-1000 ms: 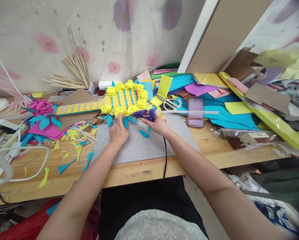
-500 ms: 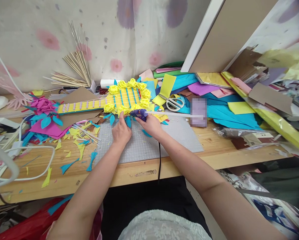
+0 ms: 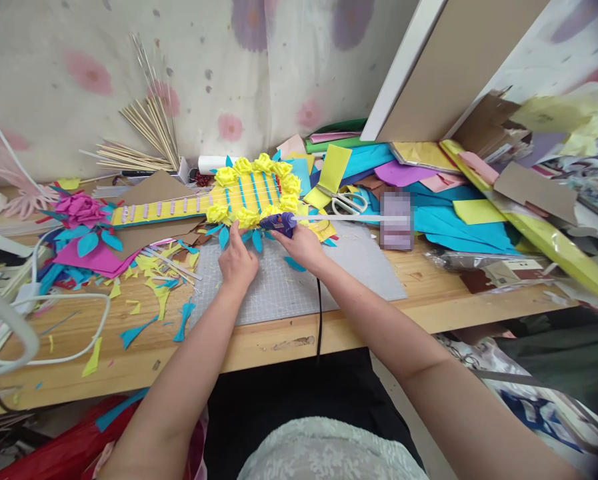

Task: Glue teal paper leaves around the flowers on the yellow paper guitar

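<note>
A paper guitar (image 3: 171,209) in yellow and blue lies across the back of the table, its body ringed with yellow paper flowers (image 3: 225,177). Blue paper leaves (image 3: 257,241) stick out from its near edge. My left hand (image 3: 239,261) is at that edge, with the index finger stretched out to a yellow flower and the thumb apart from it; its other fingers are partly hidden. My right hand (image 3: 303,248) is closed around a dark blue glue gun (image 3: 281,224), its nose pointing left at the flowers. A long white glue stick (image 3: 351,218) runs out of its rear.
A grey cutting mat (image 3: 359,270) lies under my hands. White-handled scissors (image 3: 347,203), coloured paper sheets (image 3: 471,223) and a pixelated object (image 3: 397,221) are to the right. Paper scraps (image 3: 161,293), wooden sticks (image 3: 153,133) and a white cable (image 3: 107,320) are on the left.
My left hand has shifted slightly left along the flowered edge. The glue gun stays in my right hand, almost in place, its glue stick now tilted a little higher. The whole view has moved slightly.
</note>
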The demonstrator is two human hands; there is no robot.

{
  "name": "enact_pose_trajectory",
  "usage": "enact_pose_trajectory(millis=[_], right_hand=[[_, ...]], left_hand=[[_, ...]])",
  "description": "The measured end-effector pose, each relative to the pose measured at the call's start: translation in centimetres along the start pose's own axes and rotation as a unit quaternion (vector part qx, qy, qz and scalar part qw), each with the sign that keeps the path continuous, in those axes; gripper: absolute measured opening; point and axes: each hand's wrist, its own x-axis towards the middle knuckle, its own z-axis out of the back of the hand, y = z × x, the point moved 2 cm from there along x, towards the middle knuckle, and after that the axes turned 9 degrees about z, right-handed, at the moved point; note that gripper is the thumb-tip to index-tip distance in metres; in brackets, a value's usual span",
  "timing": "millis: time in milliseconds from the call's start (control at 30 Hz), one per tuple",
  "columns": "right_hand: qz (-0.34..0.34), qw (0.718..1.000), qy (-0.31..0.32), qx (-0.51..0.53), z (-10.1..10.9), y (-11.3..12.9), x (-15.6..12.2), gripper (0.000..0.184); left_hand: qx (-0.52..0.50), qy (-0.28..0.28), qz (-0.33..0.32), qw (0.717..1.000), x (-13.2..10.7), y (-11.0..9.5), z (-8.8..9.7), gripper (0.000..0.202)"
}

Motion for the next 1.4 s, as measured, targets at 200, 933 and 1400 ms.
enact_pose_trajectory(millis=[200, 933, 1400], right_hand=[[-0.005, 1.0, 0.005, 0.005, 0.1, -0.1, 0.0, 0.047], [0.016, 1.0, -0.012, -0.001, -0.3, 0.1, -0.1, 0.042], [0.05, 0.997, -0.054, 0.03, -1.1, -0.2, -0.5, 0.038]], left_hand=[[0.001, 0.005, 0.01, 1.0, -0.1, -0.1, 0.1, 0.071], [0.043, 0.02, -0.073, 0.996, 0.9, -0.2, -1.6, 0.08], [0.062, 0.014, -0.089, 0.994, 1.0, 0.0, -1.7, 0.076]])
